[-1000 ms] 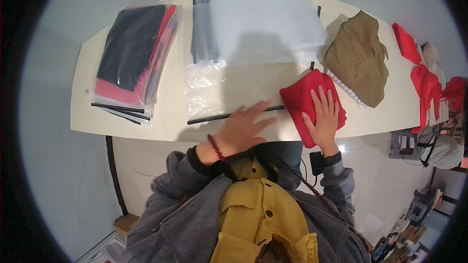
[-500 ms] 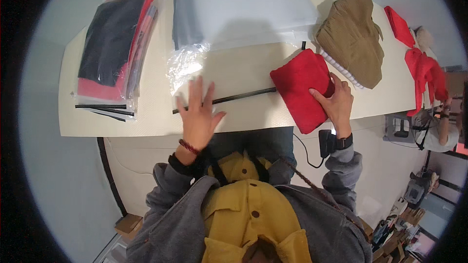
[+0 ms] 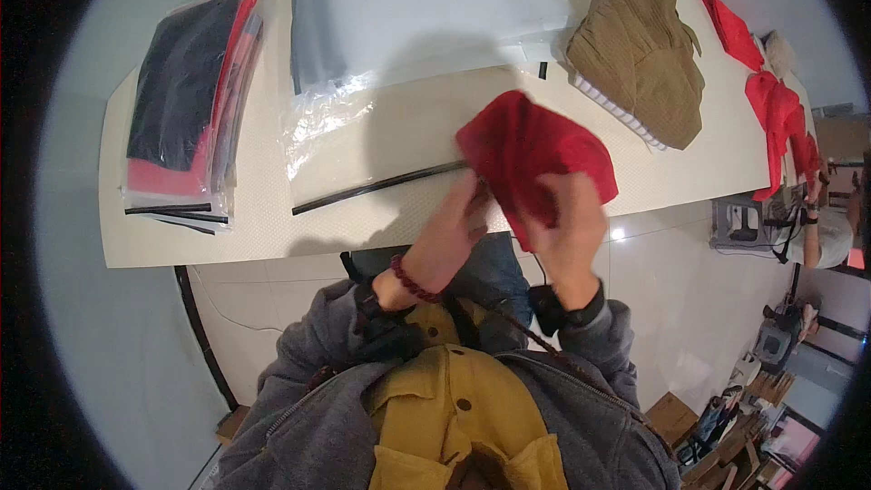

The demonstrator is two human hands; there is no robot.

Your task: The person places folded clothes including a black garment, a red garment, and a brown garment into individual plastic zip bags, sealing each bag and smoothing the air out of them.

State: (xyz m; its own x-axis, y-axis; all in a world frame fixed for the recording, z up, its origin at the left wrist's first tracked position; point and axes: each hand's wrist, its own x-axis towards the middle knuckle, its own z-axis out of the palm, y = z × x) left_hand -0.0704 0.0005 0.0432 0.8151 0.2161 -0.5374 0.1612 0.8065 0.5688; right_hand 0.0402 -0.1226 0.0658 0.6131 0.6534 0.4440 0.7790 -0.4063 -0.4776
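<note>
Pinching the red knit garment near its lower edge, both hands' grips close on soft, light, floppy cloth lifted off the tabletop.

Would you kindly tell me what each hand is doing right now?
Left hand: closed on the red cloth.
Right hand: closed on the same red cloth.

Brown garment, bagged clothes stack

1 red garment in 2 hands, 1 brown garment, 1 clear zip bag, 1 stack bagged clothes
</note>
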